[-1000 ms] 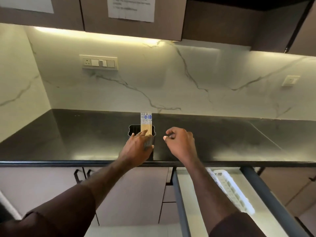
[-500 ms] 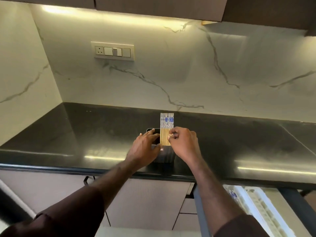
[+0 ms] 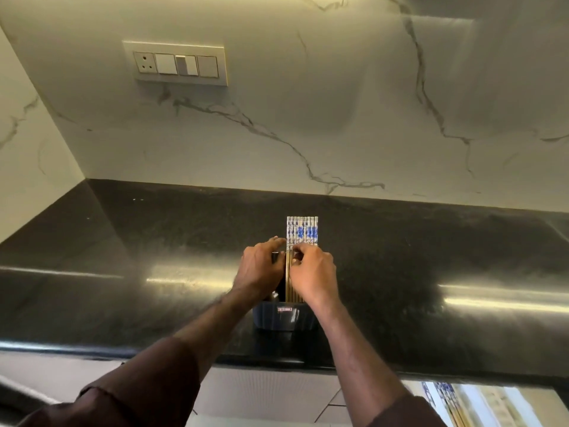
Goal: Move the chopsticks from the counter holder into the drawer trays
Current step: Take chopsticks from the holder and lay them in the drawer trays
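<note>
At the centre of the frame the chopsticks (image 3: 302,231) stand upright in a dark holder (image 3: 284,315), their blue-patterned white tops lined up side by side above both hands. The holder sits on the black desk (image 3: 123,257), near its front edge. The right hand (image 3: 312,274) has its grip pinched on the bundle just below the patterned tops, thumb and fingers closed on the sticks. The left hand (image 3: 261,269) is curled at the left side of the bundle and the holder's rim; whether its grip clamps the holder or only steadies it I cannot tell. In the lower right corner of the frame, below the desk edge, a pale drawer tray (image 3: 492,405) shows with a few more patterned chopsticks (image 3: 446,402) already lying in it. The risk from here looks like a loose pinch: so many thin, smooth sticks could fan out or slip as they lift. If the holder is not held down it may tip, being close to the edge.
</note>
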`<move>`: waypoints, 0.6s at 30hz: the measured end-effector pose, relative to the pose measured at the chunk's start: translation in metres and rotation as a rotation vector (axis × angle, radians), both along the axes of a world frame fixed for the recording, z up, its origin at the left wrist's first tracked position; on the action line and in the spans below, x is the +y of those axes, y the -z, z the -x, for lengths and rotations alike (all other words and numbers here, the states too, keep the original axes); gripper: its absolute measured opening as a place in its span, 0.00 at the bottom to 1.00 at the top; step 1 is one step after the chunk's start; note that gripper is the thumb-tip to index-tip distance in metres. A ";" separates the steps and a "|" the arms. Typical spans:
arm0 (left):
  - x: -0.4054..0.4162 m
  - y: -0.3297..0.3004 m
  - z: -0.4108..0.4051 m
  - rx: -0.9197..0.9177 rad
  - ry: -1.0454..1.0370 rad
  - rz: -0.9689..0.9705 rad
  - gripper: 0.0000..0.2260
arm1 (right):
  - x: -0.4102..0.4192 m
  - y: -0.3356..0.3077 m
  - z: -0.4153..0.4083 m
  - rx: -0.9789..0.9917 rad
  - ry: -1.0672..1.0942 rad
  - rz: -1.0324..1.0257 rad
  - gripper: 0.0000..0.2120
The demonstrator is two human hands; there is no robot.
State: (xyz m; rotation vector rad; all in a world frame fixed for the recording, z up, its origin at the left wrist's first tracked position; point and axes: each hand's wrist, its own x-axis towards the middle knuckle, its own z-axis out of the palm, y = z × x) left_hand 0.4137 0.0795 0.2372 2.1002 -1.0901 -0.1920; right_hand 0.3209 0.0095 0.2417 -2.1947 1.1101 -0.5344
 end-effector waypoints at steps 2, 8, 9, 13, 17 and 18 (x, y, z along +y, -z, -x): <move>-0.006 0.007 -0.007 0.004 0.001 0.042 0.14 | -0.002 0.005 -0.005 0.018 0.018 -0.024 0.18; -0.023 0.013 -0.023 0.070 0.030 0.154 0.14 | -0.003 0.013 -0.013 0.031 0.058 -0.027 0.12; -0.025 0.013 -0.025 0.105 0.047 0.164 0.14 | -0.002 0.013 -0.014 0.026 0.063 -0.030 0.11; -0.034 0.013 -0.032 0.337 0.027 0.204 0.14 | -0.002 0.015 -0.016 0.011 0.086 -0.043 0.09; -0.040 0.010 -0.036 0.553 -0.023 0.247 0.11 | -0.003 0.017 -0.016 -0.003 0.131 -0.045 0.09; -0.041 0.009 -0.038 0.567 -0.019 0.246 0.10 | -0.003 0.017 -0.016 -0.004 0.138 -0.045 0.09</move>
